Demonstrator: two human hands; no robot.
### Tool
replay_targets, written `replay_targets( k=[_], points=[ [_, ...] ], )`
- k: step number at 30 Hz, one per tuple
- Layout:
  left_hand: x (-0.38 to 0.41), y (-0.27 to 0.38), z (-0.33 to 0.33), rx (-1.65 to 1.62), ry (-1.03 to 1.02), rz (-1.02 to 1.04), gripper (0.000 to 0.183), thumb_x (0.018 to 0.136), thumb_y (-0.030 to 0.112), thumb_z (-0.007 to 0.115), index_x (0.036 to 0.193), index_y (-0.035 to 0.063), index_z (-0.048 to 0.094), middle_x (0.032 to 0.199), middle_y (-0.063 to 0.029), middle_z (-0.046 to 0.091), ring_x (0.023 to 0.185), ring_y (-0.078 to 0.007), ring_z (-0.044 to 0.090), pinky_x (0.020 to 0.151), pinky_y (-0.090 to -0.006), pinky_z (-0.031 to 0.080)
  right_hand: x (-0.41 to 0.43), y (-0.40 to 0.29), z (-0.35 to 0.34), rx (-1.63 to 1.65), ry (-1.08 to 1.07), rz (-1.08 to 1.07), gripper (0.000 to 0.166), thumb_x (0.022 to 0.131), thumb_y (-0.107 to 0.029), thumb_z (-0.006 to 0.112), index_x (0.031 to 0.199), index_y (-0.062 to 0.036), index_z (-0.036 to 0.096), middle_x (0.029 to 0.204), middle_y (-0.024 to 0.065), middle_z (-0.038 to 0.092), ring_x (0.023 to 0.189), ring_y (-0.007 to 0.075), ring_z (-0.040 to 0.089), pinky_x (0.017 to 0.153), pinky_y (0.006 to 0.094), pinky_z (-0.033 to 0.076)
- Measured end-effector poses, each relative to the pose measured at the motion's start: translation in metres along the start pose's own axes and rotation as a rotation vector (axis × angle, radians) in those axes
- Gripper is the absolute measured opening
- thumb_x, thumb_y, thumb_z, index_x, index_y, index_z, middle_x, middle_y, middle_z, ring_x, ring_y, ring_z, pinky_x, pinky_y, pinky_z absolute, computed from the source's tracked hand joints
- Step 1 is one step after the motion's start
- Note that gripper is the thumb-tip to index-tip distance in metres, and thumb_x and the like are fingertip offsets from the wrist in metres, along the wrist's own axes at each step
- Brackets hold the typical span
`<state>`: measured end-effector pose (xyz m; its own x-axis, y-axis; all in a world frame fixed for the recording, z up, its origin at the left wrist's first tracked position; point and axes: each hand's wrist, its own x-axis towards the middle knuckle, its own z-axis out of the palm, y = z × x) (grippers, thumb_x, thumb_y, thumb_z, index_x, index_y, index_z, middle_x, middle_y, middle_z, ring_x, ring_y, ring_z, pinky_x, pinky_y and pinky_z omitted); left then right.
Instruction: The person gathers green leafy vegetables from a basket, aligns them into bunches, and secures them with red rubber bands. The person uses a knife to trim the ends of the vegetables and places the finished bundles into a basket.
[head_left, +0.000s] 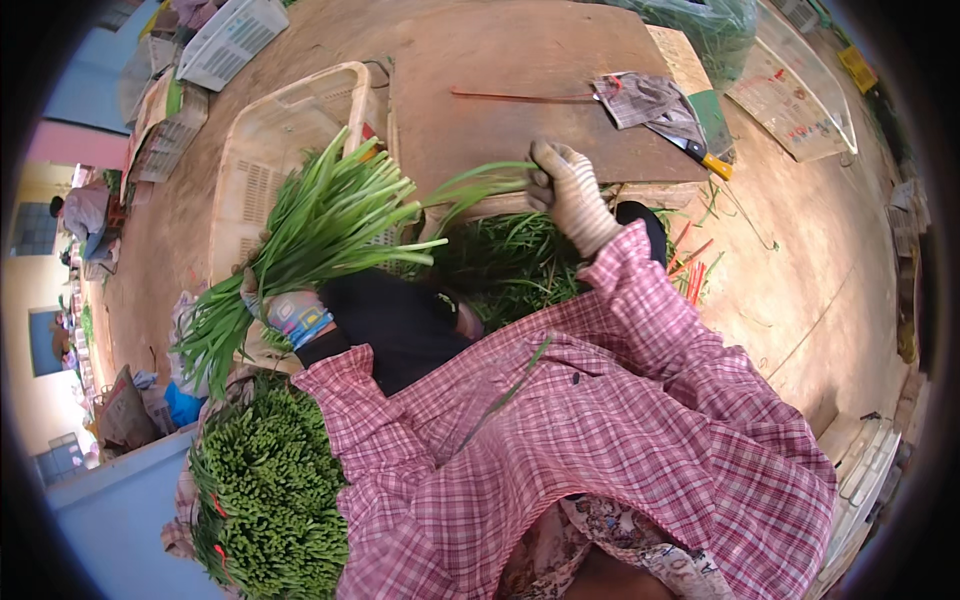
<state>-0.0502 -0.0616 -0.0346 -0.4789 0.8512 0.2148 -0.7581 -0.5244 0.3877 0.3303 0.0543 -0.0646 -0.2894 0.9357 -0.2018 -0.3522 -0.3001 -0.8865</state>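
My left hand (281, 306), in a patterned glove, grips a thick bunch of long green leaves (330, 217), probably garlic chives. The pale cut ends point right and the leaf tips hang at lower left. My right hand (564, 187), in a soiled striped knit glove, pinches a few thin loose leaves (480, 184) that trail left toward the bunch. It is raised at the near edge of a wooden board table (510, 52). Below it lies a heap of loose green leaves (517, 262). A single leaf (510, 386) rests on my checked shirt.
A cream plastic crate (251, 142) stands behind the bunch. On the table are a thin reddish strip (525, 97), a checked cloth (641, 101) and a yellow-handled knife (701, 155). Tied green bundles (270, 480) sit at my left. Red strips (696, 281) lie right; a person (86, 214) sits far left.
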Motion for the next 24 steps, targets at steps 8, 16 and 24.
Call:
replay_targets(
  k=[8,16,24],
  points=[
    [-0.002,0.013,-0.011,0.194,0.220,0.123,0.018,0.081,0.017,0.063,0.095,0.0056,0.066,0.103,-0.0167,0.066,0.110,-0.0368,0.058,0.100,-0.0574,0.043,-0.013,-0.038,-0.003,-0.349,-0.271,-0.095,0.035,0.096,-0.017,0.056,0.125,0.0018,0.055,0.091,0.0047,0.065,0.070,0.0079,0.058,0.065,0.0229,0.049],
    [-0.025,0.012,-0.012,0.085,0.050,0.006,0.021,0.081,0.010,0.063,0.102,0.0143,0.065,0.103,-0.0095,0.067,0.112,-0.0321,0.056,0.101,-0.0582,0.042,-0.010,-0.085,-0.005,0.055,-0.444,-0.196,0.052,0.089,-0.009,0.064,0.135,0.0016,0.043,0.129,0.0156,0.054,0.093,0.0174,0.060,0.083,0.0289,0.051],
    [-0.063,-0.063,0.047,-0.168,0.089,-0.351,0.029,0.080,0.007,0.062,0.109,0.0142,0.063,0.109,-0.0013,0.061,0.100,-0.0225,0.055,0.095,-0.0446,0.044,-0.005,-0.085,0.036,-0.227,-0.404,-0.204,0.047,0.087,0.001,0.057,0.133,0.0005,0.046,0.116,0.0126,0.059,0.094,0.0199,0.065,0.087,0.0310,0.052]
  ],
)
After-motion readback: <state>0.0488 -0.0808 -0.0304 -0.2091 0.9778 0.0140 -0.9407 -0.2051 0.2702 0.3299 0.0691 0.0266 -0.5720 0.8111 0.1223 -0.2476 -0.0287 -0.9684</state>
